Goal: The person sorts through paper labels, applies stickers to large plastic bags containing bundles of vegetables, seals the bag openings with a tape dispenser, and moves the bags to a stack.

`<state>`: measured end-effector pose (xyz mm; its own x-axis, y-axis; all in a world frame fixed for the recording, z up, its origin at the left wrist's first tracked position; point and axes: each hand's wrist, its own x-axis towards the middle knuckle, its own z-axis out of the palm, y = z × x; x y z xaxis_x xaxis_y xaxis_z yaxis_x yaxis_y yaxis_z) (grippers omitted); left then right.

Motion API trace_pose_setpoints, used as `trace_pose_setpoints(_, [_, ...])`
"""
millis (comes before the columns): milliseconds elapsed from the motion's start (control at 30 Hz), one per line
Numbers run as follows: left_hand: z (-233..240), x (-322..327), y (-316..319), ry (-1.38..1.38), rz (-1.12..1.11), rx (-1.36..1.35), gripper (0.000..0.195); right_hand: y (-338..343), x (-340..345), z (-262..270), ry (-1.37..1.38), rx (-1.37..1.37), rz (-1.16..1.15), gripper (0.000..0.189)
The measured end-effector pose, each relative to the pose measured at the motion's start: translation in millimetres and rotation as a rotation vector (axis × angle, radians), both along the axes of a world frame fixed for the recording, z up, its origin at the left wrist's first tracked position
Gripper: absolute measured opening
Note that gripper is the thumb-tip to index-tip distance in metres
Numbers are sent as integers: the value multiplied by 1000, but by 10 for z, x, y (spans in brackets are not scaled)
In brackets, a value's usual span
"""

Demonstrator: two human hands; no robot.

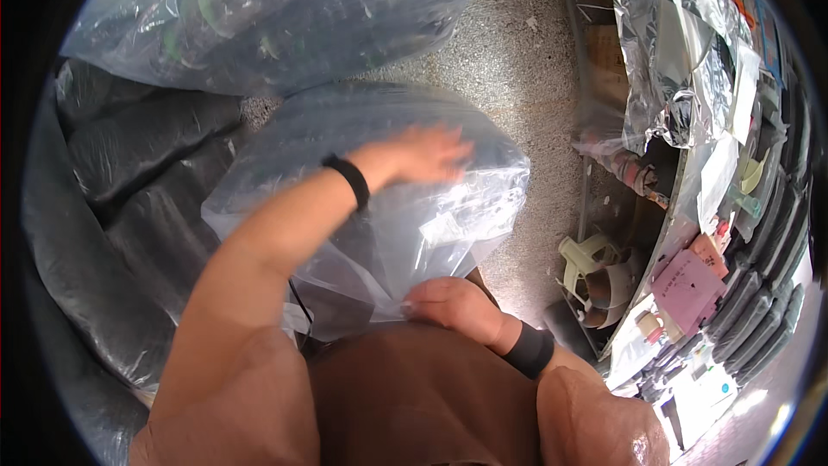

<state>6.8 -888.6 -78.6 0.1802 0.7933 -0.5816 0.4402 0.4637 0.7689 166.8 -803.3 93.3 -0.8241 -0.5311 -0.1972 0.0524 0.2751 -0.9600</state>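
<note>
A large clear plastic bag (310, 142) stands right before me, its top pulled towards my body. My left hand (420, 154) is stretched flat over the bag, blurred, its fingers apart and nothing held in them. Close to my waist, my right hand (449, 303) is curled round the gathered edge of the plastic. A white label (446, 228) shows on or through the bag's near side. What fills the bag is hard to make out through the film. Both my wrists wear black bands.
Another big filled plastic bag (278, 19) lies beyond, on the speckled floor (517, 77). Dark plastic-wrapped bundles (155, 142) are stacked at left. At right stands a cluttered table with silver foil wrapping (673, 45) and pink paper (689, 288); a cream plastic object (592, 265) sits below its edge.
</note>
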Motion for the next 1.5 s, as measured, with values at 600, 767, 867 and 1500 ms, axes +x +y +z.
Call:
trace_pose_setpoints(600, [1208, -1065, -17, -406, 438, 410, 44, 337, -353, 204, 259, 61, 118, 15])
trace_pose_setpoints(767, [2069, -961, -2187, -54, 920, 85, 44, 409, -389, 153, 295, 178, -62, 16])
trace_pose_setpoints(867, [2241, -196, -2537, 72, 1138, -203, 28, 390, -471, 181, 345, 206, -110, 18])
trace_pose_setpoints(1500, [1599, -70, -2080, 337, 1008, 350, 34, 94, -117, 460, 241, 484, -312, 13])
